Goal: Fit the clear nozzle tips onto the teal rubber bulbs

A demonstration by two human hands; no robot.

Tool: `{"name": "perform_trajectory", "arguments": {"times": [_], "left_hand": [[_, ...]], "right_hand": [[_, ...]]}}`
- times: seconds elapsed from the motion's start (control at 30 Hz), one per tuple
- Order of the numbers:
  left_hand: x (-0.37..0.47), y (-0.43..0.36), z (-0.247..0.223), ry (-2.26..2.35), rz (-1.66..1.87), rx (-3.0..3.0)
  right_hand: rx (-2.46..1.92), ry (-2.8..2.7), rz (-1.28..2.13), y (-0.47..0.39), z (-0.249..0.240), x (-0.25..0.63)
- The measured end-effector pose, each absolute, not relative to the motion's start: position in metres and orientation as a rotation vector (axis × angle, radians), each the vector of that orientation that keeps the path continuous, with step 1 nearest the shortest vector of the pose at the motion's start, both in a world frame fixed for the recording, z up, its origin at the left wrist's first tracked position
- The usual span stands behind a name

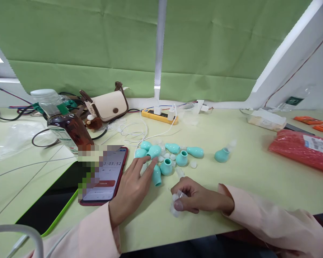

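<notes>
My left hand [134, 184] lies over the left side of a loose cluster of teal squeeze bulbs. Its fingers are stretched out and apart, with fingertips at a glossy teal bulb [154, 152]; I see no grip around it. My right hand [197, 196] is closed near the table's front edge, pinching a clear plastic piece [175, 208] partly hidden by the fingers. Between the hands, an open-necked bulb [167, 167] and another teal bulb [156, 175] lie among small translucent caps. Apart to the right rests a teal bulb [221, 155] with a clear tip attached.
A phone showing a timer [107, 179] and a green-cased phone [54, 197] lie at left. Behind them stand a dark bottle [67, 127] and a cream handbag [110, 105]. A yellow power strip [161, 116] sits at the back, a red package [298, 148] at right.
</notes>
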State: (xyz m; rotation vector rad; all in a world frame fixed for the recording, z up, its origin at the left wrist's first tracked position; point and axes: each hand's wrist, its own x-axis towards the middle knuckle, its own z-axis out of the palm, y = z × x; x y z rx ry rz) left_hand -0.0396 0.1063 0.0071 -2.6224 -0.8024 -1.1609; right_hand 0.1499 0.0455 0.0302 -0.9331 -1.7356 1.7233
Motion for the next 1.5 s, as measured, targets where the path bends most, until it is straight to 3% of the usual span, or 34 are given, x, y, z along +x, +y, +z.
{"name": "perform_trajectory", "arguments": {"times": [0.17, 0.3, 0.6, 0.73, 0.97, 1.23, 1.5], "left_hand": [[-0.039, 0.083, 0.028, -0.565, -1.577, -2.951], [-0.036, 0.074, 0.040, -0.557, -1.630, -3.319], [-0.032, 0.080, 0.038, -0.894, -1.708, -3.742], [-0.032, 0.079, 0.037, -0.896, -1.757, -3.646], [-0.035, 0.079, 0.028, -0.760, -2.033, -3.223], [-0.034, 0.078, 0.023, -0.664, -1.959, -3.112], [-0.036, 0.075, 0.029, -0.558, -1.647, -3.135]], "right_hand": [[-1.067, -1.709, 1.291, 0.044, 0.030, 0.143], [-1.043, -1.795, 1.084, 0.047, 0.025, 0.146], [-0.947, -1.704, 1.561, 0.049, 0.019, 0.150], [-0.953, -1.689, 1.556, 0.050, 0.019, 0.148], [-1.076, -1.877, 0.929, 0.045, 0.025, 0.147], [-0.886, -2.017, 0.177, 0.044, 0.023, 0.145], [-0.847, -2.009, 0.035, 0.045, 0.019, 0.143]]}}
